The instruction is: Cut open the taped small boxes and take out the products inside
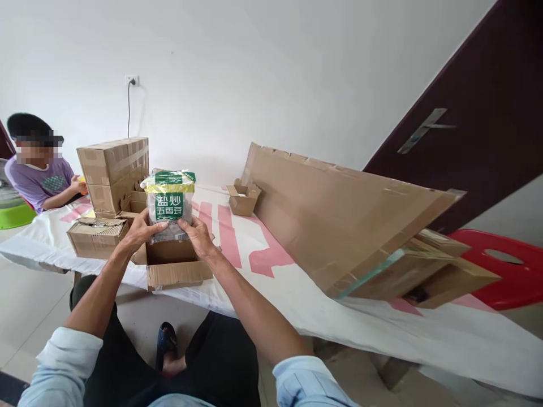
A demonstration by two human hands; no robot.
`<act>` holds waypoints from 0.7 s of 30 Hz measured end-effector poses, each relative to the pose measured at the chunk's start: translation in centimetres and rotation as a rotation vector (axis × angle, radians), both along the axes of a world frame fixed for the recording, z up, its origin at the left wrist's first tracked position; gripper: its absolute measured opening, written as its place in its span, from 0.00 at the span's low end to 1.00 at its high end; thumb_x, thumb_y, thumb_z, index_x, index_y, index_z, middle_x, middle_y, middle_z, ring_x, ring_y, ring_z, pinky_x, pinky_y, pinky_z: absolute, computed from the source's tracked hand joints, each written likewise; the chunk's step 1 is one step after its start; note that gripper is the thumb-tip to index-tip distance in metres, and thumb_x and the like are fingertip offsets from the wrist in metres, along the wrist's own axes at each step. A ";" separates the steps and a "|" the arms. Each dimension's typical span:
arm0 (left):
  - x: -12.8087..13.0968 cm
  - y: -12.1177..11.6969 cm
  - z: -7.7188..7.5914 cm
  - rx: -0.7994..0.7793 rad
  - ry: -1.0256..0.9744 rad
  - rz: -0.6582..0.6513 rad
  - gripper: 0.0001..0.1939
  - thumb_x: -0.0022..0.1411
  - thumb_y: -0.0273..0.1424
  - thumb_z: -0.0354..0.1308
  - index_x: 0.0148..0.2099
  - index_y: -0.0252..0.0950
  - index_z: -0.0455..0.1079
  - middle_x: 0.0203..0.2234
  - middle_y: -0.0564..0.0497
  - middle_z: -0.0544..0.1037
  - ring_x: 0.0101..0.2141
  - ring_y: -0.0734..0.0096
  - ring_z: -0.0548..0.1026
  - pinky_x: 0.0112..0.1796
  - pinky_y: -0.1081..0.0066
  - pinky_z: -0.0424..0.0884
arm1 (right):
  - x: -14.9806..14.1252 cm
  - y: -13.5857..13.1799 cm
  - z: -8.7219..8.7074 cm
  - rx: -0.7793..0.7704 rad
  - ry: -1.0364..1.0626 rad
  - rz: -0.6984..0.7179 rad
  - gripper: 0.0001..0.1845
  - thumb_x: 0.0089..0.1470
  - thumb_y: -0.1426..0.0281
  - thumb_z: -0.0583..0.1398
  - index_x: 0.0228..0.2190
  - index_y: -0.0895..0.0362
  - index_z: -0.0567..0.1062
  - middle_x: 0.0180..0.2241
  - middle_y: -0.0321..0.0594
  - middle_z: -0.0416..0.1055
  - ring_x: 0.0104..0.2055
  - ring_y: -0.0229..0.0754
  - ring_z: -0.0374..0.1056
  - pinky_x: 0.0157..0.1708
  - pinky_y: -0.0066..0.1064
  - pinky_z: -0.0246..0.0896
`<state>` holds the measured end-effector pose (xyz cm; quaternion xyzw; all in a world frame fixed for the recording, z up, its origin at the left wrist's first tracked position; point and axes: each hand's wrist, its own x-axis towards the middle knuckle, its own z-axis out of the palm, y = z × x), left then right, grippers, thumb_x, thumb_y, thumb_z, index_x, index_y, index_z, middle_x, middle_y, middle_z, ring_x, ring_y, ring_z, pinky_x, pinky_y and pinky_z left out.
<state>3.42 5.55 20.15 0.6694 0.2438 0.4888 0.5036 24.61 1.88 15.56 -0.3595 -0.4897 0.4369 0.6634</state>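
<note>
Between both hands I hold up a plastic bag of beans (170,204), with a green label, a yellow stripe and white Chinese characters. My left hand (142,229) grips its lower left side, thumb across the front. On the lower right side, my right hand (198,234) is closed with its thumb on the front; the fingers behind the bag are hidden. Just below the bag stands an open cardboard box (180,274) at the table's near edge. Its inside is partly visible and dark brown.
A white cloth with red markings covers the table (271,294). Stacked boxes (112,164) and a smaller carton (97,237) stand left. Toward the back are a small open box (245,198) and a large leaning cardboard box (339,209). A red chair (504,265) is right; another person (42,175) sits left.
</note>
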 end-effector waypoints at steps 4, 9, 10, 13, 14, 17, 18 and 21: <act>-0.6 0.1 -1.0 -0.050 0.044 -0.046 0.47 0.42 0.41 0.91 0.63 0.35 0.81 0.54 0.40 0.89 0.57 0.40 0.85 0.59 0.52 0.79 | -0.2 0.7 -1.4 -0.023 0.020 -0.024 0.34 0.43 0.41 0.80 0.37 0.54 0.81 0.30 0.35 0.79 0.28 0.40 0.72 0.21 0.31 0.72; -0.3 1.5 -1.4 -0.088 0.023 -0.085 0.43 0.40 0.34 0.89 0.59 0.36 0.80 0.48 0.42 0.89 0.50 0.45 0.86 0.54 0.55 0.81 | 0.1 2.6 -3.0 -0.044 0.060 -0.046 0.35 0.42 0.40 0.80 0.39 0.53 0.82 0.33 0.35 0.83 0.33 0.42 0.76 0.33 0.33 0.76; -0.2 1.9 -1.4 -0.088 0.007 -0.068 0.42 0.39 0.33 0.89 0.57 0.36 0.80 0.47 0.43 0.89 0.49 0.47 0.86 0.52 0.56 0.81 | 0.1 3.0 -3.2 -0.043 0.062 -0.047 0.35 0.42 0.41 0.80 0.39 0.54 0.82 0.35 0.35 0.84 0.35 0.42 0.77 0.36 0.33 0.77; 0.3 3.2 -1.2 -0.077 -0.032 -0.021 0.40 0.37 0.32 0.88 0.54 0.37 0.80 0.44 0.45 0.89 0.46 0.50 0.85 0.48 0.58 0.81 | 0.4 4.2 -3.4 -0.041 0.044 -0.046 0.34 0.44 0.41 0.79 0.39 0.53 0.82 0.37 0.37 0.85 0.39 0.45 0.79 0.42 0.36 0.77; 0.4 3.7 -1.1 -0.071 -0.036 -0.007 0.39 0.36 0.33 0.88 0.53 0.37 0.80 0.43 0.46 0.89 0.45 0.52 0.84 0.47 0.59 0.81 | 0.6 4.7 -3.3 -0.033 0.032 -0.049 0.33 0.44 0.41 0.78 0.39 0.53 0.81 0.37 0.37 0.85 0.39 0.46 0.79 0.42 0.36 0.77; 0.9 5.2 -1.0 -0.052 -0.018 0.030 0.38 0.35 0.33 0.88 0.50 0.36 0.80 0.41 0.49 0.88 0.41 0.57 0.83 0.44 0.63 0.79 | 1.2 5.9 -3.0 -0.002 0.002 -0.062 0.30 0.46 0.44 0.78 0.39 0.52 0.80 0.37 0.37 0.84 0.41 0.46 0.78 0.44 0.37 0.76; 1.0 5.6 -1.1 -0.052 -0.006 0.038 0.37 0.34 0.32 0.87 0.49 0.36 0.80 0.40 0.49 0.88 0.40 0.58 0.83 0.43 0.64 0.79 | 1.4 6.3 -3.0 -0.002 -0.004 -0.067 0.29 0.46 0.45 0.78 0.39 0.52 0.80 0.37 0.37 0.84 0.41 0.46 0.78 0.44 0.37 0.76; 1.4 6.4 -1.6 -0.077 0.012 0.053 0.35 0.33 0.33 0.87 0.47 0.36 0.81 0.37 0.50 0.87 0.37 0.61 0.82 0.41 0.64 0.78 | 1.9 7.2 -3.4 -0.013 -0.025 -0.080 0.26 0.48 0.48 0.77 0.39 0.53 0.80 0.37 0.37 0.84 0.41 0.45 0.78 0.45 0.36 0.75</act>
